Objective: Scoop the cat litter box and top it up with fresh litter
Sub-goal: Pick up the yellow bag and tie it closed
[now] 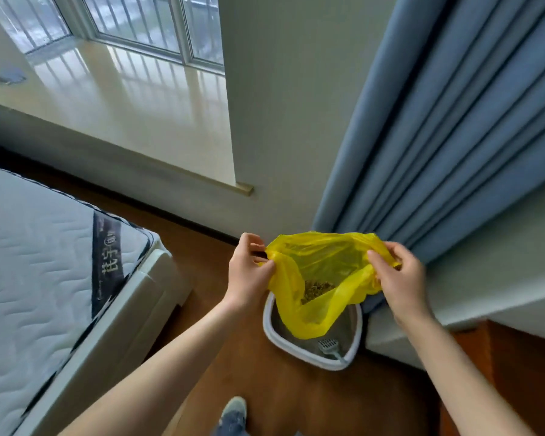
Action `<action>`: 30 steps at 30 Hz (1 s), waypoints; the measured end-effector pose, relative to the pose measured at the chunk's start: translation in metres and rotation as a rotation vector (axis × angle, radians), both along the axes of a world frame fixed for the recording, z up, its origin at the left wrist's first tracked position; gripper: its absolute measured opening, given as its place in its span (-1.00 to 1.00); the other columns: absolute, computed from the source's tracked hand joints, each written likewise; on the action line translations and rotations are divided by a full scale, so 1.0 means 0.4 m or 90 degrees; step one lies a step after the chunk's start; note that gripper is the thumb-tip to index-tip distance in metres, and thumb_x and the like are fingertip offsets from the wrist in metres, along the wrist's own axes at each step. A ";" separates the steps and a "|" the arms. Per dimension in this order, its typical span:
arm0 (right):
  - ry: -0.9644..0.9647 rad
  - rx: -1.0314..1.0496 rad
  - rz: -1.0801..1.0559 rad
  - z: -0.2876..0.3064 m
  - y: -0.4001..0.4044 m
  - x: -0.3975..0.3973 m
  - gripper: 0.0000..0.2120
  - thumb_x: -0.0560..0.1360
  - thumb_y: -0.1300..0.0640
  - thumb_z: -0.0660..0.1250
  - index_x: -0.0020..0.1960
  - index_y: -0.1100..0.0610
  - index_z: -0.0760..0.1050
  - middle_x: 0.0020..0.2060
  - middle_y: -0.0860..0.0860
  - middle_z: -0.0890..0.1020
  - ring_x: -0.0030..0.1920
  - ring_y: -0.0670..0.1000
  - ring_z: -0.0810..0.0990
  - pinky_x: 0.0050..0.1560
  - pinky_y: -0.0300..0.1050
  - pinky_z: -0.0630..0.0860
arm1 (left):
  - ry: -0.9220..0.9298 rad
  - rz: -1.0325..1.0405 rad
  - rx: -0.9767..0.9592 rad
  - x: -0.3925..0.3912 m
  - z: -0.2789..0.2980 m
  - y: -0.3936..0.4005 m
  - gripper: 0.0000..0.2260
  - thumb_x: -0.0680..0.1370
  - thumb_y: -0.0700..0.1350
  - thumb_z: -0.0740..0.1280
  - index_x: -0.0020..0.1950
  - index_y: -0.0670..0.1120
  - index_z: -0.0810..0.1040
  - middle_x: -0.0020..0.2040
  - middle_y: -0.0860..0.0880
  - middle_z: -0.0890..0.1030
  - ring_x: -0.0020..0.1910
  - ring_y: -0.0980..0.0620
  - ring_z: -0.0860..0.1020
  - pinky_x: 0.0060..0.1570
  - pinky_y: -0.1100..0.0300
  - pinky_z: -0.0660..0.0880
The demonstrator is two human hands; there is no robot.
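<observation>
Above the litter box (312,349), which sits on the wooden floor (265,398) in the corner where the wall meets the blue curtain (453,136), you hold a yellow bag (315,278) spread open. Your left hand (249,269) pinches the bag's left rim between thumb and curled fingers; your right hand (397,278) pinches the right rim the same way. Pulling the two rims apart keeps the mouth wide, so you can see the small heap of clumped litter (317,289) lying at its bottom. Holding the bag right over the box looks sensible: anything that slips out should fall back into the litter, not onto the floor.

The scoop (329,347) lies inside the box by its near corner, handle resting toward the rim, within easy reach. My judgement is that scooping is done or nearly so, and that the bag wants closing next. No fresh litter shows anywhere. The mattress (44,262) stands well apart, to your left.
</observation>
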State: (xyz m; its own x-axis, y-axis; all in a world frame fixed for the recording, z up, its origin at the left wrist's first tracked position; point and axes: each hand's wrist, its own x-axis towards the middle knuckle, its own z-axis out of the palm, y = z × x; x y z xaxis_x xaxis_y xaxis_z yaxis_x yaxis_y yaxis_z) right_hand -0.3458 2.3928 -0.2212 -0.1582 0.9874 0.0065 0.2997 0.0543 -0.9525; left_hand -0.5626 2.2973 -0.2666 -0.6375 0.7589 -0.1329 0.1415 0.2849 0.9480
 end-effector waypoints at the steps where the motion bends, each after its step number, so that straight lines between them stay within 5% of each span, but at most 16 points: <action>1: -0.005 0.004 -0.001 0.053 -0.011 0.017 -0.81 0.52 0.27 0.35 -0.17 0.01 0.51 -0.33 -0.02 0.57 -0.36 -0.15 0.49 -0.35 -0.27 0.44 | 0.001 -0.018 -0.001 0.013 0.049 0.000 -0.77 0.39 -0.33 0.39 -0.05 -0.06 0.50 -0.13 -0.02 0.60 -0.22 0.00 0.59 -0.23 0.11 0.55; 4: -0.032 0.018 -0.027 0.177 -0.045 0.073 -0.90 0.52 0.22 0.36 -0.14 0.05 0.53 -0.35 -0.01 0.55 -0.34 -0.06 0.47 -0.31 -0.15 0.42 | 0.040 -0.080 -0.010 0.054 0.168 -0.006 -0.82 0.37 -0.30 0.41 -0.15 -0.03 0.59 -0.23 -0.01 0.64 -0.23 -0.01 0.61 -0.25 0.16 0.54; 8: -0.049 0.050 -0.074 0.274 -0.082 0.143 -0.95 0.51 0.18 0.37 -0.14 0.09 0.54 -0.39 -0.04 0.53 -0.41 -0.17 0.46 -0.39 -0.29 0.39 | 0.066 -0.137 -0.038 0.104 0.269 -0.039 -0.79 0.34 -0.30 0.44 -0.07 -0.11 0.56 -0.18 -0.02 0.63 -0.18 0.00 0.60 -0.24 0.13 0.57; 13: -0.054 0.048 -0.148 0.337 -0.079 0.208 -0.89 0.51 0.13 0.37 -0.08 0.19 0.55 -0.39 -0.01 0.52 -0.35 -0.01 0.47 -0.30 -0.17 0.38 | 0.113 -0.229 -0.121 0.100 0.361 -0.020 -0.82 0.34 -0.24 0.51 -0.11 -0.12 0.60 -0.20 -0.07 0.66 -0.27 0.07 0.56 -0.44 0.47 0.39; 22: -0.001 -0.065 -0.178 0.397 -0.047 0.266 -0.87 0.48 0.32 0.36 0.01 0.34 0.53 -0.40 0.09 0.54 -0.60 -0.19 0.48 -0.53 -0.31 0.45 | 0.195 -0.242 -0.073 0.116 0.436 0.039 -0.89 0.37 -0.22 0.52 -0.18 -0.09 0.64 -0.29 0.00 0.62 -0.29 0.09 0.54 -0.27 0.30 0.39; 27: 0.054 -0.084 -0.196 0.455 -0.038 0.273 -0.76 0.45 0.34 0.35 0.10 0.21 0.48 -0.35 0.10 0.61 -0.46 -0.04 0.59 -0.28 -0.08 0.51 | 0.309 -0.177 0.075 0.139 0.549 0.078 -0.89 0.37 -0.23 0.50 -0.14 -0.11 0.63 -0.26 0.03 0.60 -0.28 0.08 0.52 -0.39 0.47 0.31; 30: 0.025 -0.018 -0.145 0.498 -0.032 0.259 -0.78 0.45 0.32 0.30 0.03 0.08 0.48 -0.43 0.06 0.62 -0.36 0.03 0.63 -0.18 0.00 0.57 | 0.415 -0.241 0.037 0.137 0.588 0.118 -0.88 0.36 -0.28 0.45 -0.15 -0.12 0.61 -0.26 0.00 0.58 -0.24 -0.02 0.55 -0.38 0.26 0.35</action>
State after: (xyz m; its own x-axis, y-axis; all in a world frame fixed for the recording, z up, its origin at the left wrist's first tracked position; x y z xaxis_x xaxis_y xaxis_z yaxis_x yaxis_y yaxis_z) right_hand -0.2423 2.3799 -0.0220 0.0685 0.9975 -0.0196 0.2642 -0.0371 -0.9638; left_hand -0.5076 2.3446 -0.0314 -0.2686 0.9359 0.2280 0.7566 0.0585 0.6512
